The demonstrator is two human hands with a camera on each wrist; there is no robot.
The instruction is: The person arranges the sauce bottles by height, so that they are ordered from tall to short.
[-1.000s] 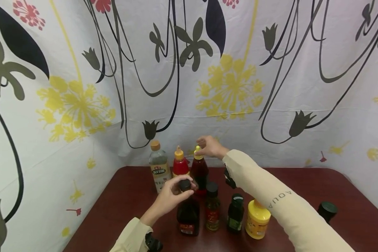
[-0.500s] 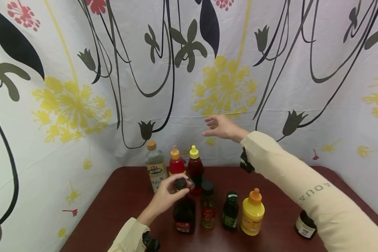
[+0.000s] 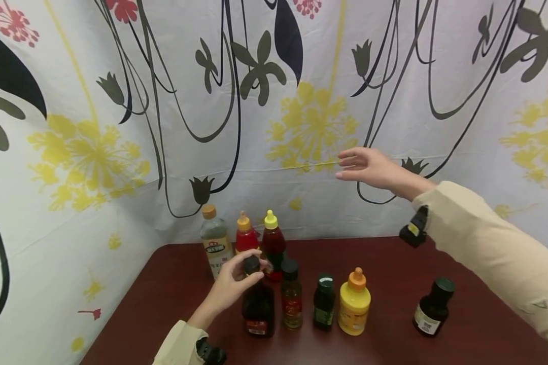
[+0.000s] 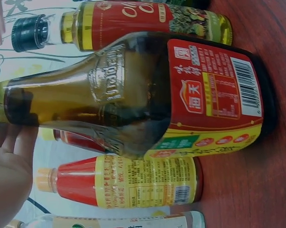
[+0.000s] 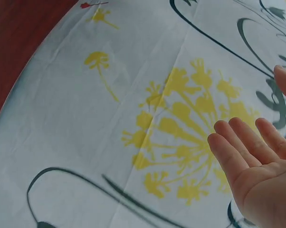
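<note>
My left hand [image 3: 230, 286] holds the dark soy sauce bottle [image 3: 258, 312] by its neck, just below the black cap. The bottle stands upright on the table; in the left wrist view its red and yellow label [image 4: 214, 85] faces the camera, with fingers [image 4: 26, 147] around the neck. My right hand [image 3: 370, 170] is raised in the air in front of the curtain, fingers loosely extended and holding nothing; the right wrist view shows its palm [image 5: 264, 185]. Right behind the soy sauce stand a red squeeze bottle [image 3: 246, 239] and a dark red one with a yellow cap [image 3: 274, 246].
A clear bottle [image 3: 216, 248] stands at the back left. Right of the soy sauce are an oil bottle [image 3: 292, 306], a small green bottle [image 3: 323, 306] and a yellow squeeze bottle [image 3: 353, 309]. Farther right stands a dark bottle [image 3: 431, 312]. A flowered curtain [image 3: 310, 203] hangs behind the table [image 3: 374, 350].
My right hand has left the yellow-capped squeeze bottle and moved up and to the right. My left hand stays on the soy sauce bottle's neck. The head view has turned slightly right.
</note>
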